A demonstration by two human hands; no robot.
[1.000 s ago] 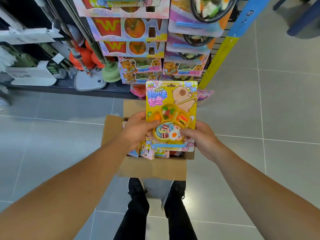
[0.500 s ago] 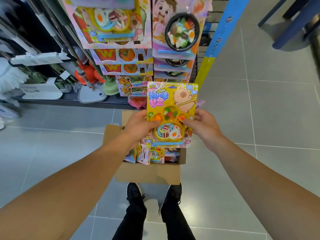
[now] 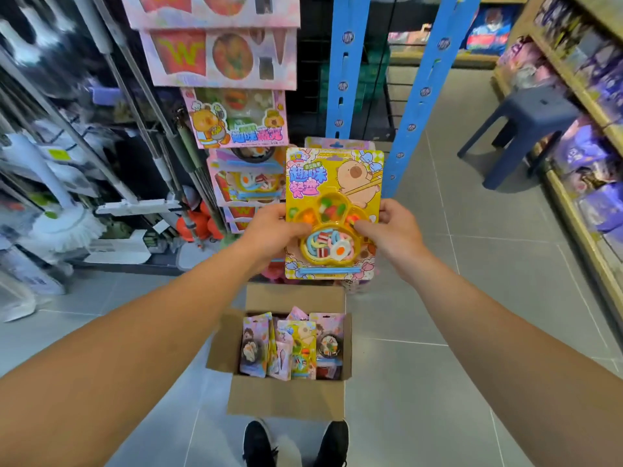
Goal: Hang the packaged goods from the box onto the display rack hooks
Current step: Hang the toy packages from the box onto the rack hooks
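Head view shows my left hand (image 3: 269,232) and right hand (image 3: 392,232) holding one yellow toy package (image 3: 333,214) upright between them. My left fingers are curled round its left edge, thumb pressed on the front beside the plastic blister; my right fingers curl round the right edge, thumb tip touching the blister from the other side. It is raised in front of the display rack (image 3: 232,136), just right of the packages already hanging there. Below my arms, the cardboard box (image 3: 286,396) sits open on the floor, more packages standing inside it.
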